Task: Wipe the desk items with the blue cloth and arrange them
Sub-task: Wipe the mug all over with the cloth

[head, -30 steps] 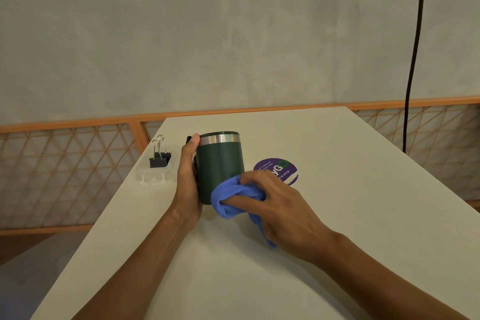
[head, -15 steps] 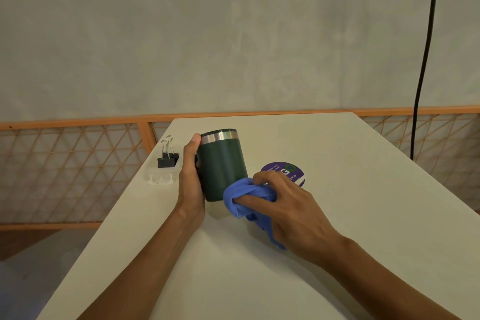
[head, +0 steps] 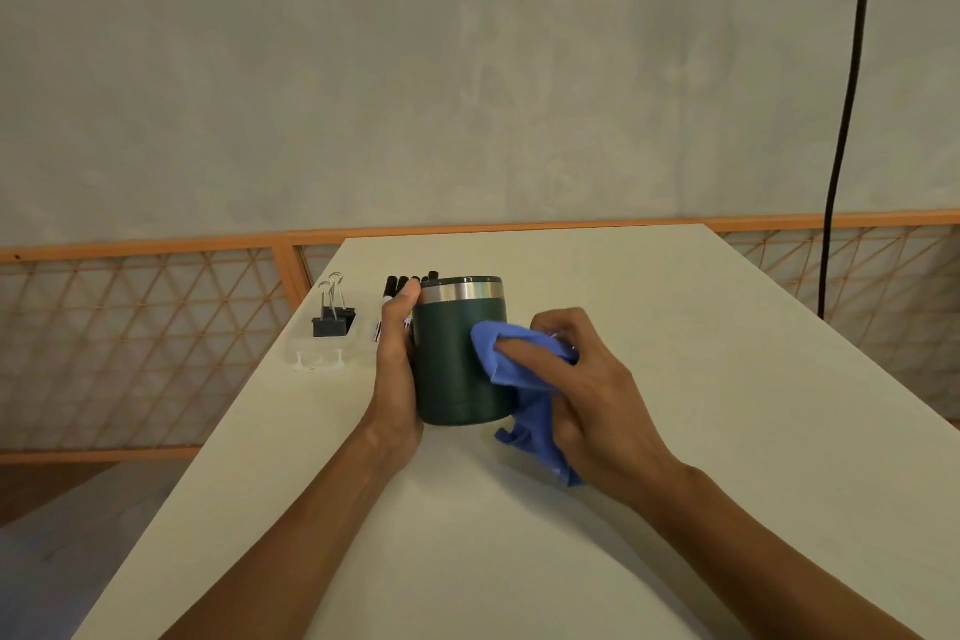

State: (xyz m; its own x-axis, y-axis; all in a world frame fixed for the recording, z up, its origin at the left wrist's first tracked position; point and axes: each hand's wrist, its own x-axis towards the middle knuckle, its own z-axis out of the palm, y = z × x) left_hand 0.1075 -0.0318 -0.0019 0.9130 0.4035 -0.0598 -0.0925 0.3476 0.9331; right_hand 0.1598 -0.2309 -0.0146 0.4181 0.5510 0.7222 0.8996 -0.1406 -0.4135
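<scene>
One pale desk point(head: 675, 431) carries one green mug point(head: 457, 359), upright near its left edge. Two hands: the left hand point(head: 397, 369) wraps the mug's side, and the right hand point(head: 587, 395) presses one bunched blue cloth point(head: 524, 379) against it. Behind sit one clear tray point(head: 319, 361), seemingly two black clips point(head: 332, 320) and about four markers point(head: 397, 286).

I see soft, even, rather dim light with a warm cast; the only glare is a pale sheen on the steel band of the green mug point(head: 460, 364). Shadows on the desk point(head: 675, 405) are faint and diffuse. Detail is slightly soft throughout, and the wide lens bends the black cable point(head: 849, 120) near the right edge.
</scene>
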